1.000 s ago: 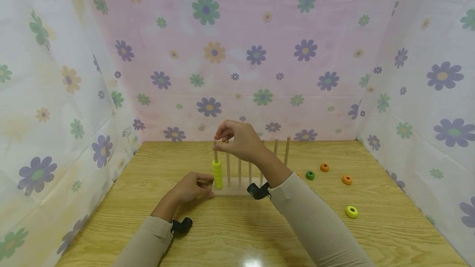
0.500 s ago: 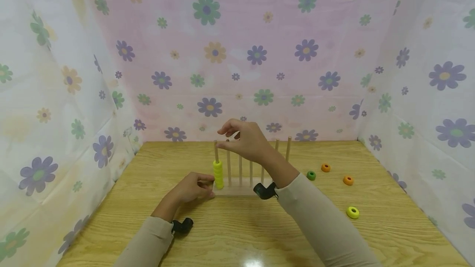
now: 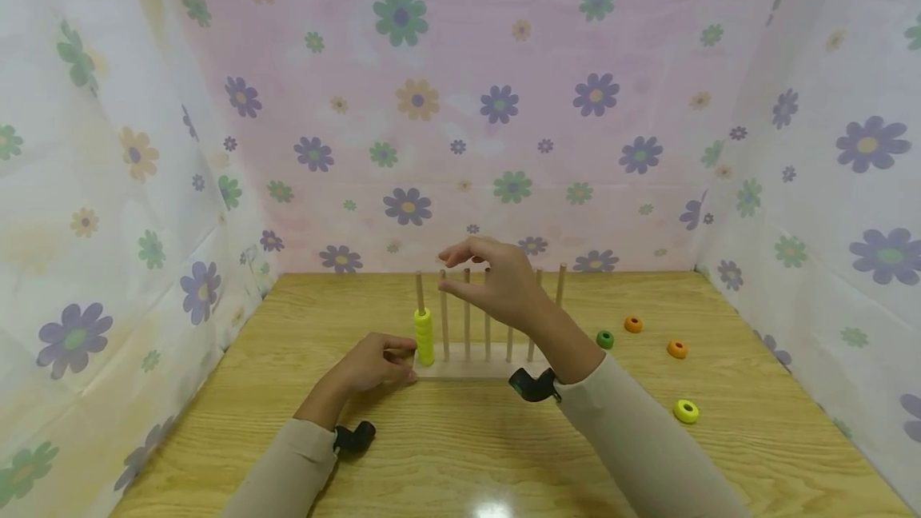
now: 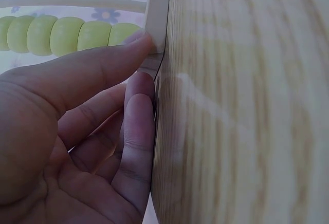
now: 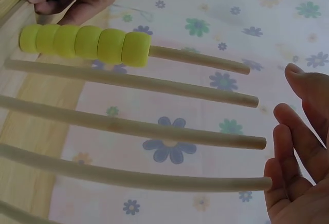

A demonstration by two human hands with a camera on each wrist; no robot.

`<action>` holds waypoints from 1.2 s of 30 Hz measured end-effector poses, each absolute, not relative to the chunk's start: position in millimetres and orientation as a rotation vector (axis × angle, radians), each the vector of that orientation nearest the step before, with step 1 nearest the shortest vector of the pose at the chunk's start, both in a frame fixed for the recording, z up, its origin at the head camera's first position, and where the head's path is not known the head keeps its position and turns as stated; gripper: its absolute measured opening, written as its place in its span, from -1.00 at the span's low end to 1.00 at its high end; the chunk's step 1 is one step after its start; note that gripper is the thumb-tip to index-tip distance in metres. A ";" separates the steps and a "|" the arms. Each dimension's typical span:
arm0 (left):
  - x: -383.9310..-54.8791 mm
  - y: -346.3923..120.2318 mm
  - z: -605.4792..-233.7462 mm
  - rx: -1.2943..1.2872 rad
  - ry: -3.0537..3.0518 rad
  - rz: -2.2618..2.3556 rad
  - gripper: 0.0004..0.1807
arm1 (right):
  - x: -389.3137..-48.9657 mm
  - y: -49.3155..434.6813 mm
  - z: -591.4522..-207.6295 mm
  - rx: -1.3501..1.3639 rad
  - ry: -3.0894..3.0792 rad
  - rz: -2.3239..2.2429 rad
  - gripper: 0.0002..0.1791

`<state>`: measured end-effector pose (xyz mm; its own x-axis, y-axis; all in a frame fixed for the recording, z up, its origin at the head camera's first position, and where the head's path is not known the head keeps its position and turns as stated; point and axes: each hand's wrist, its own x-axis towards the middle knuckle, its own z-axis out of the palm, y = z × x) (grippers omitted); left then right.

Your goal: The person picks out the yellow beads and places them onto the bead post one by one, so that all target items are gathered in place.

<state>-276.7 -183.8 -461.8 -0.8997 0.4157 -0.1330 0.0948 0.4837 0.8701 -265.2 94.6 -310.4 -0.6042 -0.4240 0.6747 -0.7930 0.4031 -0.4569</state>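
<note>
A wooden peg stand (image 3: 468, 372) with a row of upright dowels stands on the table. Several yellow beads (image 3: 424, 338) are stacked on its leftmost dowel, whose upper part is bare in the right wrist view. My left hand (image 3: 374, 362) grips the left end of the stand's base; in the left wrist view its thumb (image 4: 110, 62) lies against the base's corner, below the beads. Raised at the dowel tops, my right hand (image 3: 496, 282) has thumb and fingers spread apart with nothing between them. It overlaps the middle dowels in the head view.
To the right of the stand lie a green bead (image 3: 605, 339), two orange beads (image 3: 633, 324) and a yellow bead (image 3: 686, 411). Flower-patterned cloth (image 3: 460, 102) closes off the back and both sides of the wooden table (image 3: 432, 446).
My right hand has come away from the top of the leftmost dowel, moving right with its fingers spreading. The left hand stays at the base.
</note>
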 end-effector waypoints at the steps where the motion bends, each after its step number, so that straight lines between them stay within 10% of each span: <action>1: -277.1 -183.8 -461.7 0.433 2.410 1.379 -0.35 | -263.8 96.6 -310.5 1.038 -2.197 1.080 -0.78; 36: -275.8 -182.8 -461.0 0.405 2.398 1.409 -0.29 | -220.2 176.9 -347.1 0.929 -2.219 1.091 -0.70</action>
